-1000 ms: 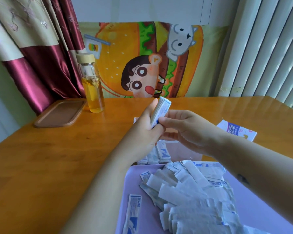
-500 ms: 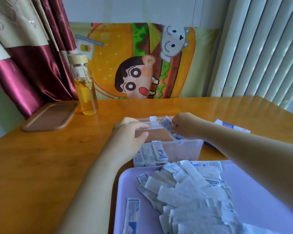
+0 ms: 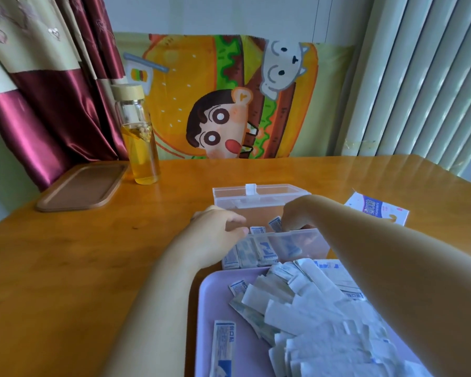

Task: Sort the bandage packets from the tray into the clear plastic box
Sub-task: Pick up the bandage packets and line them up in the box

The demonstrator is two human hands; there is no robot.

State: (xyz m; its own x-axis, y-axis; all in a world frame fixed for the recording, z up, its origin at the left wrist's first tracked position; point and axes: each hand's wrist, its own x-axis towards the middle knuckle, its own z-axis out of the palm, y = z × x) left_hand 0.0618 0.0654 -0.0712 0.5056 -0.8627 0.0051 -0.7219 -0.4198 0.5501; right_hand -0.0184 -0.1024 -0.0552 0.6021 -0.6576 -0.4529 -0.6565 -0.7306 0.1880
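The clear plastic box (image 3: 307, 244) stands open in mid-table, its lid (image 3: 261, 193) tilted back. Several bandage packets (image 3: 256, 254) stand in a row behind its front wall. My right hand (image 3: 297, 214) reaches down inside the box and pinches a few packets (image 3: 275, 223) at the fingertips. My left hand (image 3: 215, 235) rests at the box's left rim, fingers loosely extended over the standing packets. In front of the box lies the lilac tray (image 3: 210, 292), holding a heap of packets (image 3: 310, 311) and one lone packet (image 3: 223, 346) at its left.
A glass bottle of yellow liquid (image 3: 140, 148) and a brown tray (image 3: 79, 189) stand at the back left of the wooden table (image 3: 65, 268). A bandage carton (image 3: 375, 210) lies right of the box. A cartoon cushion (image 3: 229, 104) leans behind.
Both hands came down from holding a stack of packets above the table. The right hand has carried the stack into the box; the left has let go and settled at the box's rim.
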